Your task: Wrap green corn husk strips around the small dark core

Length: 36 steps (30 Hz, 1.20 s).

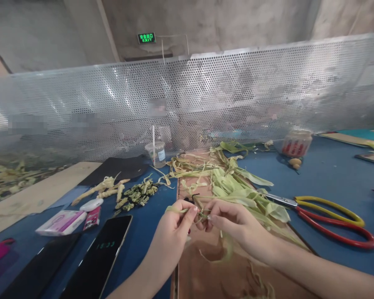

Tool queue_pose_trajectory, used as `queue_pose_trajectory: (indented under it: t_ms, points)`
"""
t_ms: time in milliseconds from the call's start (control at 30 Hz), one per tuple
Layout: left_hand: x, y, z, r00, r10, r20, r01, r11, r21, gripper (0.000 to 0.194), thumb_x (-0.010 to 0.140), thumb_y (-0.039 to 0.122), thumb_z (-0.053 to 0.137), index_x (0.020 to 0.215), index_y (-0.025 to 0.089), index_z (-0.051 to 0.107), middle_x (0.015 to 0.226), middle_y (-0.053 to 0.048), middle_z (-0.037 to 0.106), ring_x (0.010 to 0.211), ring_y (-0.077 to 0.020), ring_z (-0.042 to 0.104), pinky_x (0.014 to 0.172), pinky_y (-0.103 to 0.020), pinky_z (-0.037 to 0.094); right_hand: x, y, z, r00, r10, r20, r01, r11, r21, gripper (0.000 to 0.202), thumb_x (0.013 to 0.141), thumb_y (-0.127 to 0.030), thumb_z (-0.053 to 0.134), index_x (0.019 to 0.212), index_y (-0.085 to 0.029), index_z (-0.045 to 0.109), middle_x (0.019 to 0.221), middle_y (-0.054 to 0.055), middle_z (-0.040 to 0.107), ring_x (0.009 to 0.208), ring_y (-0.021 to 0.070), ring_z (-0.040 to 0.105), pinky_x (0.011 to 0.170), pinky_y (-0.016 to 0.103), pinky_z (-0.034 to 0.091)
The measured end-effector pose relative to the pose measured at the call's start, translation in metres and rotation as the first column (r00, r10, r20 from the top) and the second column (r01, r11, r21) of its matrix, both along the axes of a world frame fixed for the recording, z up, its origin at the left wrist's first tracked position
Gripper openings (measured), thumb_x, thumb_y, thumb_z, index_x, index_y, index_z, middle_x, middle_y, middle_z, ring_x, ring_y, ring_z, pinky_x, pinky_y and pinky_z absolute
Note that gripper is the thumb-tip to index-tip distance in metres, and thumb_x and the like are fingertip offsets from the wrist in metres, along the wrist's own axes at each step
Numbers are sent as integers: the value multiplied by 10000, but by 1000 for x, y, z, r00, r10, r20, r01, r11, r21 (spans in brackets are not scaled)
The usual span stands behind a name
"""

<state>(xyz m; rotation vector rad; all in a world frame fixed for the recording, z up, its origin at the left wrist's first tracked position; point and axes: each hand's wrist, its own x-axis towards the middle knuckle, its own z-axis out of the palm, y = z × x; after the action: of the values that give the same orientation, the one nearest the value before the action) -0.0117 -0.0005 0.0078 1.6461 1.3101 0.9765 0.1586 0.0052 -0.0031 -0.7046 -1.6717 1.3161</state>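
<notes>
My left hand (176,226) and my right hand (230,218) meet above a brown board (202,257), fingertips pinched together. Between them is a small knotted strip of pale green corn husk (203,214), partly hidden by the fingers. A loose strip trails out past my left hand's knuckles. Just beyond, green and yellowing corn husks (230,187) lie heaped on the board, close to my right hand. Scissors (324,218) with one yellow and one red handle lie at the right, their blades against the husks.
On the blue table, a phone (101,253), a tissue pack (60,222), twisted pale husk pieces (107,189) and a pile of small green knots (139,193) lie left. Behind stand a plastic cup with a straw (157,154), a jar (296,144) and a perforated metal screen (212,91).
</notes>
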Motion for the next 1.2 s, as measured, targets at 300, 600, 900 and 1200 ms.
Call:
queue_pose_trajectory:
  t_ms: [300, 600, 900, 1200]
  points:
    - [-2, 0, -3, 991, -99, 94, 96, 995, 38, 167, 831, 310, 519, 941, 189, 552, 837, -25, 644, 770, -162, 603, 675, -255, 438, 1, 3, -2, 994, -92, 52, 97, 989, -109, 269, 862, -394, 481, 741, -163, 547, 725, 14, 587, 727, 144, 548, 719, 273, 426]
    - [-1, 0, -2, 991, -89, 103, 87, 996, 25, 200, 832, 311, 512, 977, 175, 536, 755, -6, 578, 637, -118, 537, 593, -233, 422, 5, 5, -5, 979, -95, 183, 97, 995, -6, 166, 837, -285, 523, 728, -165, 557, 723, 5, 580, 714, 139, 524, 687, 261, 400]
    - [2, 2, -3, 886, -150, 438, 199, 978, -67, 195, 788, 249, 586, 932, 173, 479, 661, 23, 549, 606, -108, 529, 583, -237, 447, 4, 1, 3, 999, -33, 28, 35, 996, -85, 144, 801, -227, 542, 672, -170, 514, 689, -2, 556, 676, 121, 514, 667, 247, 413]
    - [1, -1, -2, 889, -122, 442, 194, 974, -121, 182, 774, 238, 578, 937, 175, 526, 622, 27, 567, 582, -100, 509, 570, -223, 393, 5, -2, 2, 998, -44, 39, 45, 998, -40, 177, 815, -262, 539, 668, -172, 499, 691, -6, 543, 683, 123, 514, 664, 252, 406]
